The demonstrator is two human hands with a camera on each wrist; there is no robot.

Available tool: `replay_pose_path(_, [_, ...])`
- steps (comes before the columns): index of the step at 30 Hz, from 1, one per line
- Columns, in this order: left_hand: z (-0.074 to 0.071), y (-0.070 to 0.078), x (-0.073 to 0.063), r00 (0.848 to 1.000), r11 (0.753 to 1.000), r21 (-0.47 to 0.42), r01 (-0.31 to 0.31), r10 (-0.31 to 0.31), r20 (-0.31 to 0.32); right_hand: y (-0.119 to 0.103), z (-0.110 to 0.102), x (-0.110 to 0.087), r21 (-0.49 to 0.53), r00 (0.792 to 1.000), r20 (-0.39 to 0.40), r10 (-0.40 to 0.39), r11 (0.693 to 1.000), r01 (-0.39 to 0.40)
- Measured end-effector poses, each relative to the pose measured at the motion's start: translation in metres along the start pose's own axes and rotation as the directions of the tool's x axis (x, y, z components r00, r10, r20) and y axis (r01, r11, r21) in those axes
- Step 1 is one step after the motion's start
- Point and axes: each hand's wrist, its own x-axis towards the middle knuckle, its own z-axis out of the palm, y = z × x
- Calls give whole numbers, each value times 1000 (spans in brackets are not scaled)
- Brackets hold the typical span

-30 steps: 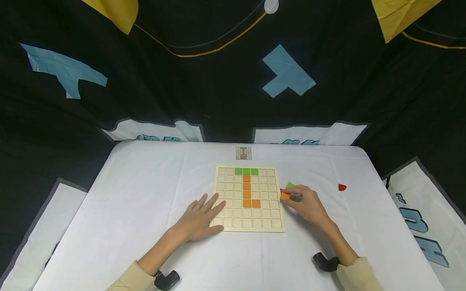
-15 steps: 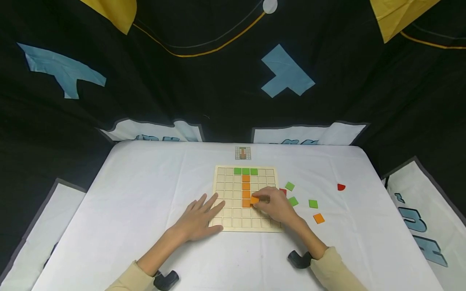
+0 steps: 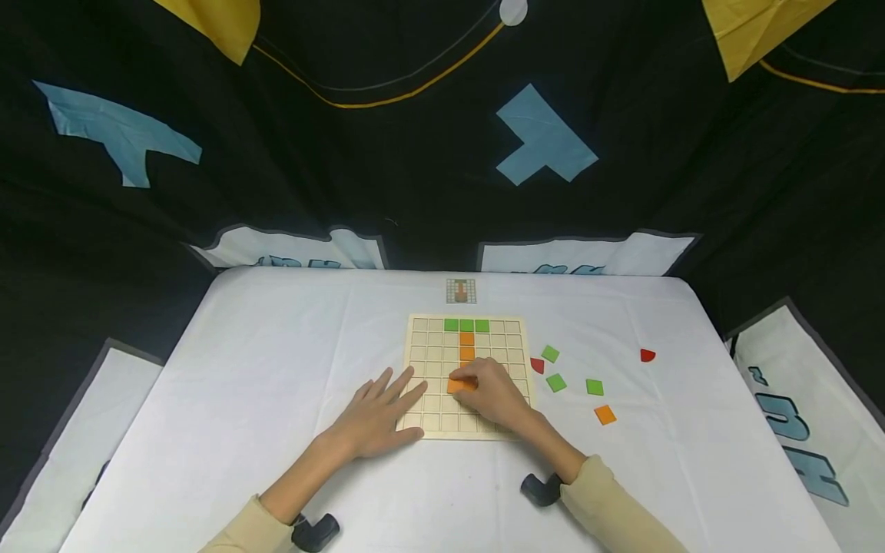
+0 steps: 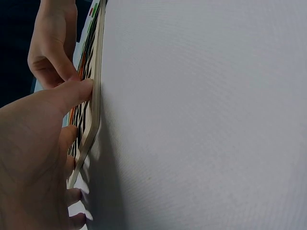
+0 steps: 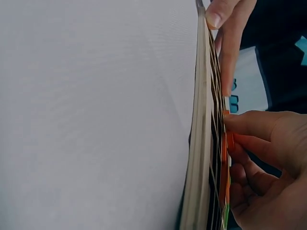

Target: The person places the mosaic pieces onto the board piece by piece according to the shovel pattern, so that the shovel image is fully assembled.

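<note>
Grid board (image 3: pixel 509 338): was laid flat on the white surface (image 3: pixel 263 369), near both hands, where its cells could be worked from either side.
Left hand (image 3: pixel 376 421): was rested across the left edge, its fingers spread and nearly straight, with nothing gripped; the thumb was set at the near corner, apparently so that sliding would be prevented.
Right hand (image 3: pixel 492 393): was held over the middle of the board, its fingers drawn close, with an orange tile (image 3: pixel 454 386) pinched between thumb and forefinger, a hold suited to one small cell.
Orange tile: was positioned just left of the foot of the orange column (image 3: pixel 467 346); whether it was fully seated could not be told, being partly covered by fingertips.
Green row (image 3: pixel 466 326): was set along the far edge, directly above the column.
Loose green tiles (image 3: pixel 556 382), spare orange tile (image 3: pixel 604 415), red pieces (image 3: pixel 648 355): were scattered to the right, probably for easy picking by that hand.
Picture card (image 3: pixel 461 291): was placed beyond the far edge, presumably so that it could be consulted without being covered.
</note>
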Motion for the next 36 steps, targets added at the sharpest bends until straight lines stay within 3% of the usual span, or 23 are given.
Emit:
replay_pose_path(17, [0, -2, 1, 1000, 1000, 2, -5, 5, -2, -9, 5, 11, -104, 999, 37, -19, 994, 22])
replay_pose_path(36, [0, 0, 0, 1000, 1000, 5, -6, 6, -1, -5, 7, 9, -97, 999, 10, -42, 994, 43])
